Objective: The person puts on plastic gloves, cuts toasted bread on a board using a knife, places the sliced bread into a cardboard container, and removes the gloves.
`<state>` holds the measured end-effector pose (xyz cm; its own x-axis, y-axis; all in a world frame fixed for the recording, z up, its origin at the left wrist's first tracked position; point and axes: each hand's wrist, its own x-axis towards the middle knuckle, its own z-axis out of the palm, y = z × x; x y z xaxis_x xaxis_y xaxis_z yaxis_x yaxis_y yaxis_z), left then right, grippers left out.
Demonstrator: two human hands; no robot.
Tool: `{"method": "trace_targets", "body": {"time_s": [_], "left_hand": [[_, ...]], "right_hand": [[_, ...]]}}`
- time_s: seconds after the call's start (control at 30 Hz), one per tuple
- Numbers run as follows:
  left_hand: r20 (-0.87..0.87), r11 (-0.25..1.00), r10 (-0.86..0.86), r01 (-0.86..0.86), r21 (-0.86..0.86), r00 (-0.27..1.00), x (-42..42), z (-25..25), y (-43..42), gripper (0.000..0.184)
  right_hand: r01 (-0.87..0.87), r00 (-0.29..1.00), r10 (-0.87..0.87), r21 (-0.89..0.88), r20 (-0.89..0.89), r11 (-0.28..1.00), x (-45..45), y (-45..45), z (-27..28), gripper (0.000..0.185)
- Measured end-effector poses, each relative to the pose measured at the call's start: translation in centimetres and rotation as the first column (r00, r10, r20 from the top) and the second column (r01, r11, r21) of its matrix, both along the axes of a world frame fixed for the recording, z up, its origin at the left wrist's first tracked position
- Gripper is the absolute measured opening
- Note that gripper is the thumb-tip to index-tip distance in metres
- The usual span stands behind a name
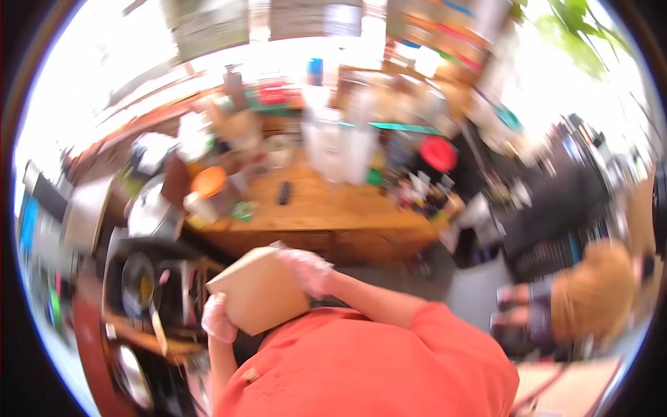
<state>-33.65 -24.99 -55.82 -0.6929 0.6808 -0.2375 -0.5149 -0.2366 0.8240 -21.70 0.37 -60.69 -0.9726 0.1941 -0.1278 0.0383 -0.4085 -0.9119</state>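
Observation:
A plain brown cardboard box point(260, 290) is held tilted in front of my body, over the near side of the wooden table. My left hand point(219, 318), in a clear glove, is closed on the box's lower left edge. At its upper right side, my right hand point(306, 271), also gloved, grips the box with its fingers at the top edge. The frame is smeared by motion, so single fingers are hard to make out. Whatever the box contains is hidden.
The wooden table point(313, 205) carries a dark object point(284, 193), an orange-lidded container point(208, 182) and clear plastic cups point(340, 142). A red round item point(438, 153) lies back right. Shelves point(149, 337) stand left. Another person in brown point(594, 292) is at the right.

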Motion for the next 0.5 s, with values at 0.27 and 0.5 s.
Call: {"method": "trace_targets", "body": {"time_s": [0.27,0.5], "left_hand": [[-0.096,0.771,-0.586,0.517,-0.371,0.805,2.6,0.8,6.6,0.07],[-0.155,0.629,-0.764,0.667,-0.399,0.627,2.1,1.4,12.7,0.038]], "right_hand": [[-0.443,0.804,0.027,0.57,0.594,0.692,11.1,3.0,8.8,0.075],[-0.202,0.818,-0.151,0.522,0.556,0.828,15.4,4.7,8.0,0.076]]}}
